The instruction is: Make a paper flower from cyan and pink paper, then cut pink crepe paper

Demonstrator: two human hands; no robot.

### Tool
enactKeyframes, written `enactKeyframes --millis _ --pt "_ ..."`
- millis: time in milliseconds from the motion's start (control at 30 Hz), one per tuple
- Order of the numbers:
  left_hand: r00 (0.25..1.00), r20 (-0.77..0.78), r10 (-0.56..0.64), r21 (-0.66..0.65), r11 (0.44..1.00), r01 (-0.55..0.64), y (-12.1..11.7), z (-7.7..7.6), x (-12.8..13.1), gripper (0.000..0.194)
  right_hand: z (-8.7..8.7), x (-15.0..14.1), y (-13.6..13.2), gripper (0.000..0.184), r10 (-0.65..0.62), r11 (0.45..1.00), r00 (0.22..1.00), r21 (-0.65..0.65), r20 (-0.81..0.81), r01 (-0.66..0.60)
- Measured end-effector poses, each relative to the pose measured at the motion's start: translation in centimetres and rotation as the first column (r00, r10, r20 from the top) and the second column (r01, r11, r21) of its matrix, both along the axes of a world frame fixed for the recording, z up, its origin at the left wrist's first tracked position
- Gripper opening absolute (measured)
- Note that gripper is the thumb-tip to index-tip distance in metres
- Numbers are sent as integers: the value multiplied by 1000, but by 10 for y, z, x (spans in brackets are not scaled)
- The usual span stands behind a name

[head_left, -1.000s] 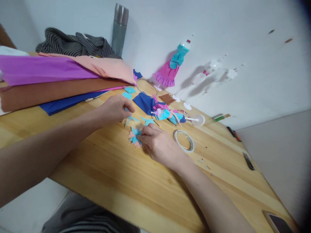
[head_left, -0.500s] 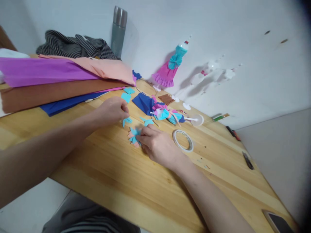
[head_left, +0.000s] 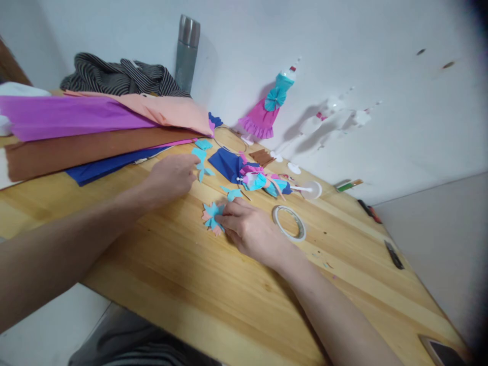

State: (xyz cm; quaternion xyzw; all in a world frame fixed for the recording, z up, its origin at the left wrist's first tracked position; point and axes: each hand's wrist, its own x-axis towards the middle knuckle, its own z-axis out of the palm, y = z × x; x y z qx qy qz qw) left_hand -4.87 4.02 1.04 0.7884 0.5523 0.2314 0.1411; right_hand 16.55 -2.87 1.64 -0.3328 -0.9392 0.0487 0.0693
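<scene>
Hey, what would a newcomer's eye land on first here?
Likely the doll in pink and turquoise, at the back against the pale wall. Then the broad purple paper at the left of the table, and the blue-and-peach paper flower under the right hand's fingertips.

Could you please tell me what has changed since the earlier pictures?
The left hand has moved a light-blue cut paper piece away from the person, toward the light-blue paper squares; whether it has let go is unclear. The right hand stays at the blue-and-peach paper flower; the tape roll lies unmoved.
</scene>
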Motion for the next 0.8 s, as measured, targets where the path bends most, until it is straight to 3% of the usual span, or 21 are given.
enactKeyframes --millis 133,200,333,467,533,600,667,800 --pt "967 -178 181 81 982 -169 -5 14 0 27 0 1 1 27 -2 1000 1000 -10 -13 2" --pt "983 -152 106 2 994 -107 -4 17 0 29 -1 1 1 27 -4 1000 1000 -9 -13 4" --pt "991 58 -125 -176 975 133 -1 15 -1 25 -1 0 0 26 -14 1000 1000 -2 -3 14" --pt "994 -32 -101 -52 994 99 1 9 -1 26 -1 -1 -1 26 -11 1000 1000 -2 8 11" --pt "995 -94 -33 -36 999 30 1 8 0 23 -1 -1 -1 26 -11 1000 1000 0 15 11" --pt "994 -108 -1 -31 1000 -2 1 7 0 32 0 -2 -1 26 -15 1000 1000 1 26 15" --pt "995 -99 -4 -12 1000 3 1 5 0 41 1 -2 -1 25 -20 1000 999 0 37 20" --pt "990 -84 -112 46 992 116 4 1 -1 39 2 -3 -2 24 -22 1000 999 -8 44 22"
